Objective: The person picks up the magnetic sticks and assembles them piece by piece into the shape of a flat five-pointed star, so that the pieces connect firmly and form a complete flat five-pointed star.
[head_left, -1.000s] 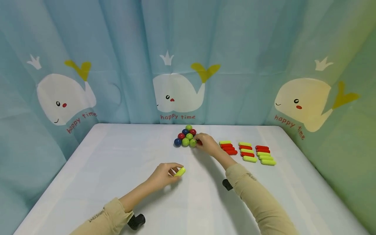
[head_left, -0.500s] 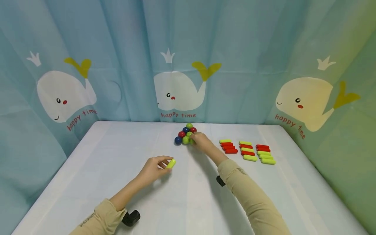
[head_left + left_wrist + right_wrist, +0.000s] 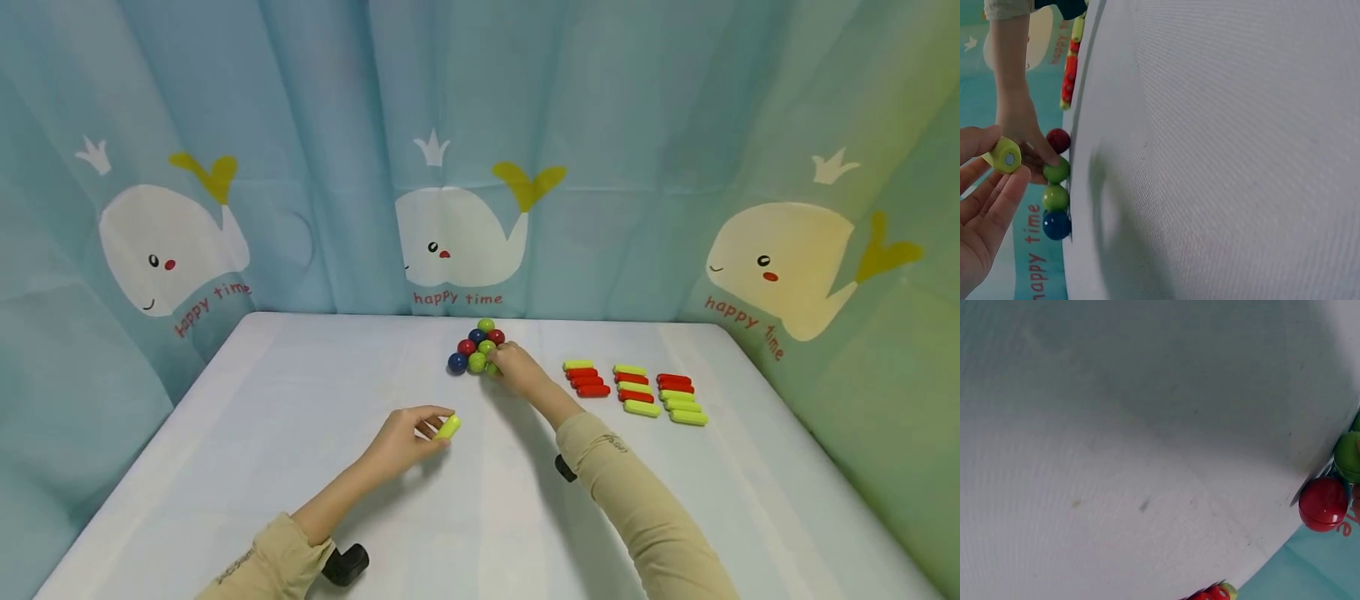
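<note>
My left hand (image 3: 405, 437) pinches a yellow-green magnetic stick (image 3: 447, 427) above the table, thumb on one side and fingers on the other. A round metal disc shows in its end in the left wrist view. At the back, red, blue and green balls lie packed together in rows narrowing away from me. My right hand (image 3: 521, 371) reaches to the front right of this group, finger and thumb round a green ball (image 3: 1057, 170). A red ball (image 3: 1323, 504) sits beside that green one, hidden behind the hand in the head view. A blue ball (image 3: 457, 362) marks the front left corner.
Right of the balls, red and yellow-green sticks lie in three columns: a left one (image 3: 588, 383), a middle one (image 3: 636, 392) and a right one (image 3: 681, 400). The white table (image 3: 300, 392) ends at a blue whale-print curtain (image 3: 337, 167).
My right hand has moved left from the red ball onto the green ball beside it. My left hand, still holding the stick, has shifted left, then partly back right.
</note>
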Demonstrator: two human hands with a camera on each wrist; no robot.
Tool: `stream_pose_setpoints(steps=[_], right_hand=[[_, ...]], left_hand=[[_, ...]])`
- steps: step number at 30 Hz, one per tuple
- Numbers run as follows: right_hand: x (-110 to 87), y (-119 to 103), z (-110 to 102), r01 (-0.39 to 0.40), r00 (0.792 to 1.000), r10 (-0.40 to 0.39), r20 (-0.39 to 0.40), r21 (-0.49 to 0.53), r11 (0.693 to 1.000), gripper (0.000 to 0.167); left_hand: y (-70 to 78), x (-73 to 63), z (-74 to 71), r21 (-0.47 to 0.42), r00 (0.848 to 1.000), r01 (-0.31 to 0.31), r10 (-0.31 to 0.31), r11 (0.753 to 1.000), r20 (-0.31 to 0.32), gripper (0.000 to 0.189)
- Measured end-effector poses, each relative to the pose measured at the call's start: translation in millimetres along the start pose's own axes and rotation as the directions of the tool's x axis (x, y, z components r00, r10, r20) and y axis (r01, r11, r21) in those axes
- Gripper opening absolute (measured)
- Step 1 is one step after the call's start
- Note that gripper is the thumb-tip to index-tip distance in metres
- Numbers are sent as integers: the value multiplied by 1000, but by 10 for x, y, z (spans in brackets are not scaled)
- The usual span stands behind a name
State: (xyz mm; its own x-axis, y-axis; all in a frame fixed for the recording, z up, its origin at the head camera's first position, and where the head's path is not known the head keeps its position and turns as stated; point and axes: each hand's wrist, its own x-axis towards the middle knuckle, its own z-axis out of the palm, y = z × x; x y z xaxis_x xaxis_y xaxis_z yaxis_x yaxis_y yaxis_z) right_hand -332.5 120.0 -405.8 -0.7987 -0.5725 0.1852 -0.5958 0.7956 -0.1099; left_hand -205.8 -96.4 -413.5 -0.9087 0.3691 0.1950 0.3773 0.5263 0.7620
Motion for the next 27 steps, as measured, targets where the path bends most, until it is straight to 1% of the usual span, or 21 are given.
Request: stream_pose_setpoints(steps=[3, 7, 9, 12, 15, 17, 20, 22, 24, 26, 27], right_hand=[[-12, 1, -23, -26, 1000, 26, -5, 14, 1000, 19], [-57, 8, -45, -61, 998, 61, 24, 25, 998, 23], [-68, 3, -53, -55, 998, 55, 27, 22, 998, 23], [-58, -19, -76, -25, 1000, 25, -9, 43, 999, 22], [-89, -33, -108, -3, 999, 7, -50, 83, 997, 22], [-124, -46, -128, 7, 998, 1, -70, 120, 993, 22], [-199, -67, -152, -9, 997, 25, -79, 193, 981, 25], [-253, -78, -161, -30, 995, 52, -82, 253, 967, 27], [-308, -81, -164, -58, 993, 90, -80, 336, 940, 30], [-362, -76, -157, -86, 989, 132, -74, 443, 893, 31], [-388, -70, -152, -96, 986, 152, -69, 508, 856, 32]], left_hand=[[0, 38, 7, 2, 1000, -7, 7, 1000, 0, 36], [-21, 66, 38, -4, 1000, -24, 24, 1000, 15, 34], [-40, 70, 43, -6, 1000, -18, 18, 1000, 14, 34], [-56, 71, 15, 4, 1000, 16, -16, 1000, -12, 34], [-56, 76, -5, 1, 998, 52, -52, 999, -25, 34], [-49, 81, -14, -7, 998, 49, -49, 999, -31, 33], [-45, 99, 6, -32, 999, 33, -34, 999, -31, 30], [-31, 113, 29, -49, 999, 30, -32, 998, -40, 28], [-24, 130, 61, -55, 998, 37, -39, 998, -48, 27], [-17, 147, 86, -67, 997, 56, -60, 996, -56, 27], [-10, 155, 96, -76, 996, 67, -71, 995, -60, 27]])
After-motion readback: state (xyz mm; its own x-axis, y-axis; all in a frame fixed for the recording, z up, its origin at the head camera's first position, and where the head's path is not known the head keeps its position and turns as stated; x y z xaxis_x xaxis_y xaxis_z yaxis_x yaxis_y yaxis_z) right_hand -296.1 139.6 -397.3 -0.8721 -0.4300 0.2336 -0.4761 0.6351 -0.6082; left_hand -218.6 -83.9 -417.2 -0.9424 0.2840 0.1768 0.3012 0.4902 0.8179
